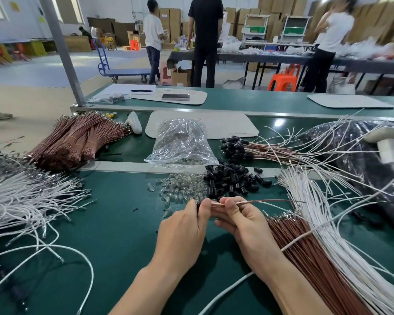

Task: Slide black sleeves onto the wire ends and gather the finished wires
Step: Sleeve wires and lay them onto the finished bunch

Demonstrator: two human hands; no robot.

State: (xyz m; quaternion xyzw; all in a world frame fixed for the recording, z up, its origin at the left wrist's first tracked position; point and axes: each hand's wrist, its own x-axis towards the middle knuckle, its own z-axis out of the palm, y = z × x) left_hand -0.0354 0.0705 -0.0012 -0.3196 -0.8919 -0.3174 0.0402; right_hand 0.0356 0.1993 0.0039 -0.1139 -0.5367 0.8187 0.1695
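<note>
In the middle of the frame my left hand (184, 223) and right hand (243, 221) both pinched one thin brown wire (266, 201). It looked light and bendy, so holding near its tip seemed best. The small black sleeves (232, 180) lay just above, on the counter (123, 223).

I see my left hand (182, 230) and right hand (243, 226) pinching one thin brown wire (271, 201) above the green desk (123, 223), near the loose black sleeves (232, 180) and clear bulbs (180, 189).
</note>
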